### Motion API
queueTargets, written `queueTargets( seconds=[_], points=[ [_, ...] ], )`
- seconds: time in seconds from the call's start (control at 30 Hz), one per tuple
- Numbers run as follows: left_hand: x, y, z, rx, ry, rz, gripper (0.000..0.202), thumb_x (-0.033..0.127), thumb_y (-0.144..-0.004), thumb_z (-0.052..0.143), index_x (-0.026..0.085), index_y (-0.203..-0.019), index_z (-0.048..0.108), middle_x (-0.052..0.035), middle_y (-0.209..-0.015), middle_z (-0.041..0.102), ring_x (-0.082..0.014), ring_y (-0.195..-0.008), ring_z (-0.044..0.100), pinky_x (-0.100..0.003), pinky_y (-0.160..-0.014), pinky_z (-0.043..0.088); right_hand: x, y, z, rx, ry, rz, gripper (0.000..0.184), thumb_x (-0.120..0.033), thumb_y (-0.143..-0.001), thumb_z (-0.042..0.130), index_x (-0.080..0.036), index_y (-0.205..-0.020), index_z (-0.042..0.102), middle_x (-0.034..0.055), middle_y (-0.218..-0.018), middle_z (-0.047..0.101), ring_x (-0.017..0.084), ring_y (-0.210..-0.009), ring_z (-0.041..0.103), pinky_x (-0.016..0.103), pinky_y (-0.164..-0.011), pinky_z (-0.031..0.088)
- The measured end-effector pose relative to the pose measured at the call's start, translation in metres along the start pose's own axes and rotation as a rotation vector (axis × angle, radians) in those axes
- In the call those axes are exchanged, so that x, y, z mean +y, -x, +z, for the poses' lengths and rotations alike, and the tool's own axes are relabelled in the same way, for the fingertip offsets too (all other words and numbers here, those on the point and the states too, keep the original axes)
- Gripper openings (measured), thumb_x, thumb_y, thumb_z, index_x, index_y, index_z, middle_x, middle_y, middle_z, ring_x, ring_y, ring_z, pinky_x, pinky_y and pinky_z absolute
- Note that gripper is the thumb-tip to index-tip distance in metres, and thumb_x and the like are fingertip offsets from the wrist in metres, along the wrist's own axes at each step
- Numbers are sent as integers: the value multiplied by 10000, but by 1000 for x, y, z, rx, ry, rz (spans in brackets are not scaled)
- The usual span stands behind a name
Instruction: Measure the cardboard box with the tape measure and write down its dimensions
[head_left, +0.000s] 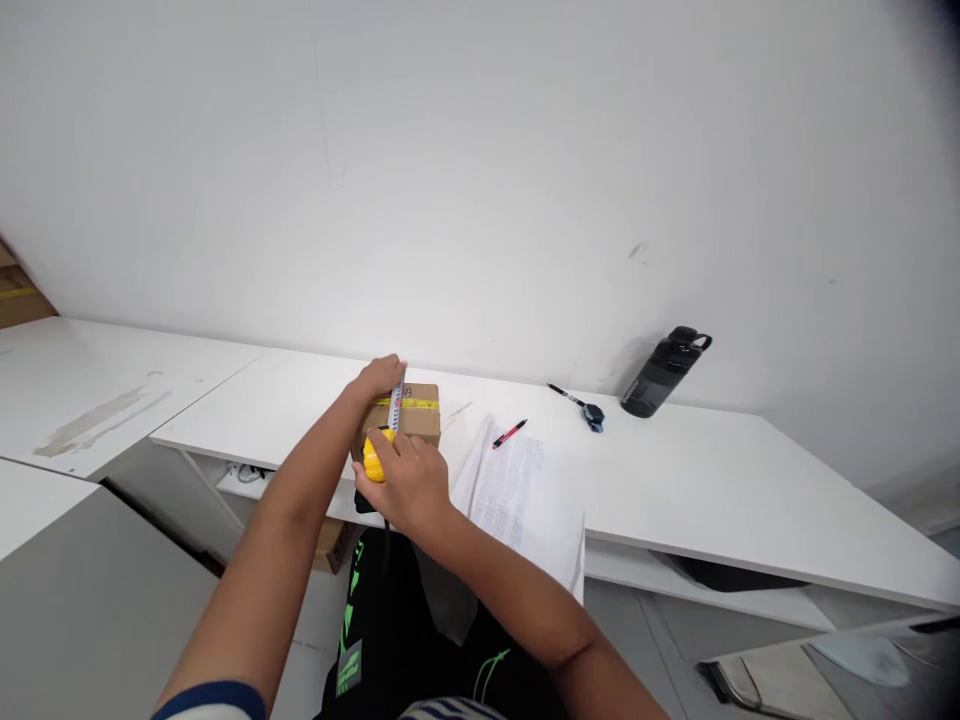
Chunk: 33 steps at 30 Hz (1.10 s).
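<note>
A small cardboard box [421, 423] with a strip of yellow tape sits near the front edge of the white desk. My right hand [415, 482] is closed around a yellow tape measure [379, 455] at the box's near side. Its pale blade [397, 402] runs out across the top of the box, away from me. At the far end of the blade is my left hand [382, 374], its fingers bent at the box's back edge by the blade's tip. Those fingertips are partly hidden, but they seem to pinch the blade's end.
Printed papers [517, 490] overhang the desk [720, 490] front, with a red pen [510, 433] on top. Further right lie a black pen [564, 393], a small dark blue object [592, 416] and an upright dark bottle [660, 375]. A wall [480, 200] stands behind.
</note>
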<state>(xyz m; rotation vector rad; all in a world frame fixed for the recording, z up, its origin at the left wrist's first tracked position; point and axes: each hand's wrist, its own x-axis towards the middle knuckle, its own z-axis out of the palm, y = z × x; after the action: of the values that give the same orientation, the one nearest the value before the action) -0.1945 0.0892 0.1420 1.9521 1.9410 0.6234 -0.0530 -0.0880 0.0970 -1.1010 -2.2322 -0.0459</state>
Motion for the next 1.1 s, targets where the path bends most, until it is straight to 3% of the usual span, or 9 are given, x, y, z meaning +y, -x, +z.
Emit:
queueTargets(
  seconds=[0.13,0.3,0.47,0.6,0.77,0.87,0.97,1.03,1.1],
  points=[
    [-7,4,11,-78,-87,34,346,527,-863,417,215,-805,554,-84,-875,682,-235,-774,598,-337,-722,417,8,-22,19,-116,-58,153,601,-634,-882,447,-262,-1352,486,120,-894,676,302,-797,628,381,-658,455],
    [-13,11,11,-116,-135,84,360,538,-875,400,227,-788,560,-49,-835,676,-214,-706,575,-318,-683,393,16,-25,22,-68,-57,174,647,-671,-838,494,-261,-1338,502,84,-833,707,259,-729,647,312,-618,433],
    [-9,15,15,-68,-135,91,341,516,-875,425,227,-786,583,-41,-785,664,-204,-662,559,-309,-662,387,8,-20,8,-92,-2,197,630,-669,-843,486,-277,-1336,482,41,-805,720,245,-707,661,299,-606,430],
    [-5,23,12,42,-107,92,338,476,-904,397,220,-803,593,-62,-845,674,-224,-756,586,-318,-696,405,11,-13,1,-113,36,194,601,-609,-884,467,-273,-1382,447,46,-860,724,245,-744,660,311,-633,434],
    [2,57,3,254,211,182,390,496,-953,320,208,-940,582,-50,-939,673,-192,-847,613,-295,-744,457,52,-15,-14,-23,146,97,500,-433,-968,427,-256,-1435,419,101,-1051,681,248,-909,619,323,-726,421],
    [10,82,6,253,315,246,445,574,-936,351,209,-961,606,-34,-918,683,-194,-849,618,-307,-775,473,83,-28,-25,28,178,57,543,-380,-971,447,-235,-1484,349,116,-1083,659,253,-923,593,330,-740,418],
    [14,98,14,144,238,317,529,577,-956,266,231,-1124,628,-57,-1121,689,-235,-1061,610,-358,-939,443,106,-38,-30,119,94,60,533,-349,-969,441,-222,-1479,353,129,-1157,635,264,-964,588,357,-777,440],
    [6,103,17,125,98,334,609,647,-896,368,225,-1285,571,-96,-1352,587,-302,-1299,477,-433,-1093,320,116,-41,-30,188,-66,99,525,-368,-952,466,-230,-1451,380,127,-1222,611,274,-1029,584,378,-811,467],
    [-13,107,12,135,-58,305,852,727,-743,555,207,-1412,467,-135,-1505,427,-380,-1420,304,-524,-1158,167,124,-40,-27,223,-305,150,540,-395,-912,523,-241,-1415,399,115,-1301,569,272,-1092,570,382,-823,500]
  ],
)
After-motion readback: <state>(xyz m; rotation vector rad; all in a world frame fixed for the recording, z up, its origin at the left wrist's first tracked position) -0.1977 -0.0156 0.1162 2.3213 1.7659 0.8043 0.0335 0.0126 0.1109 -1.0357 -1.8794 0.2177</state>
